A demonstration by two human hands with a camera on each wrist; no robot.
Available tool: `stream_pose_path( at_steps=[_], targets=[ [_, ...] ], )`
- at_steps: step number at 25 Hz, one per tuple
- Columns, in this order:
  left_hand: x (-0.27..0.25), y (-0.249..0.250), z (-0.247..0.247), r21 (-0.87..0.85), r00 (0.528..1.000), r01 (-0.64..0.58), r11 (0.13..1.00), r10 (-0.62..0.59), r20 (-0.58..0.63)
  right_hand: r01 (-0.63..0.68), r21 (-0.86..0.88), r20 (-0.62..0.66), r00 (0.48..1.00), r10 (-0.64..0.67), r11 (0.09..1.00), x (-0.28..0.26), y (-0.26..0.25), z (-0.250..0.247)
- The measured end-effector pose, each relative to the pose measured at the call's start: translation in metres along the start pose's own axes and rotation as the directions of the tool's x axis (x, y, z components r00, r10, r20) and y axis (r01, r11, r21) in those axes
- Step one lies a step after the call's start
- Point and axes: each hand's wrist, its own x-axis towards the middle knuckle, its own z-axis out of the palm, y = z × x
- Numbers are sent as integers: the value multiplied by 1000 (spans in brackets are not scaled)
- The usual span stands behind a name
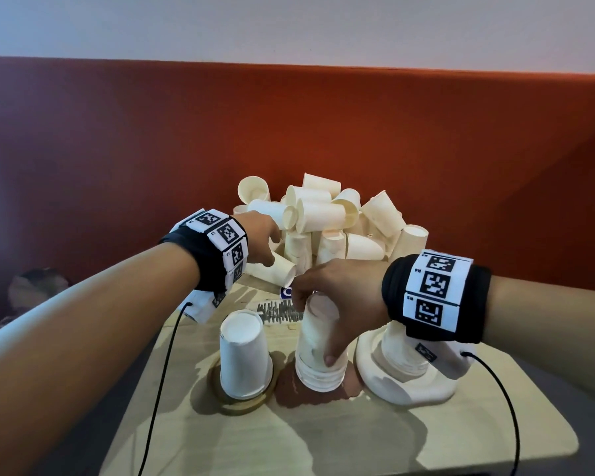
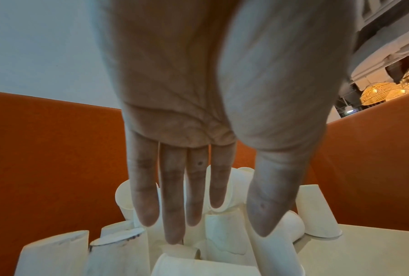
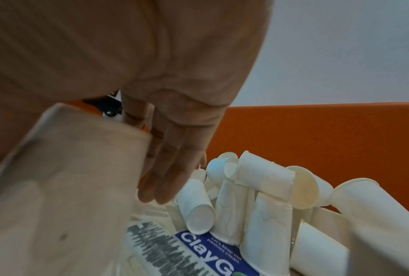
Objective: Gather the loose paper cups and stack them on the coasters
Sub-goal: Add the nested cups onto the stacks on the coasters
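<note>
Right hand (image 1: 337, 297) grips the middle stack (image 1: 318, 352) from above; left hand (image 2: 198, 130), fingers straight and spread, reaches over the pile (image 1: 327, 221).

A pale wooden desk (image 1: 426, 438) is backed by an orange-red upholstered bench back (image 1: 358, 132); a plain white wall (image 1: 289, 25) is seen above; woven pendant lamps (image 2: 376, 94) are lit at far right.
</note>
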Motion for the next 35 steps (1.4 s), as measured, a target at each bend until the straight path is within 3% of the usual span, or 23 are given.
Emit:
stream_pose_path(
  at_steps=[3, 6, 12, 17, 20, 24, 29, 35],
  targets=[
    [7, -1, -5, 22, 999, 12, 1000, -11, -32, -30, 51, -66, 997, 34, 998, -5, -1, -17],
    [10, -4, -15, -9, 986, 50, 999, -51, -158, -66, 85, -185, 979, 81, 994, -4, 6, -43],
    [21, -8, -32, -43, 930, 187, 981, -191, -313, -257, -24, -269, 932, 241, 966, 21, 56, -86],
    [38, -13, -30, -6, 934, 198, 980, -191, -301, -397, -84, -305, 883, 356, 914, 51, 99, -81],
    [54, -21, -24, 47, 952, 139, 989, -121, -280, -443, -156, -307, 871, 383, 883, 66, 118, -71],
    [73, -29, -19, 131, 981, 35, 991, -9, -192, -418, -120, -306, 878, 367, 900, 82, 135, -62],
    [97, -35, -20, 154, 997, -66, 986, 71, -25, -396, -248, -306, 898, 316, 884, 103, 148, -52],
    [110, -35, -15, 160, 989, -103, 982, 118, -90, -372, -280, -290, 912, 292, 885, 114, 154, -45]
  ],
)
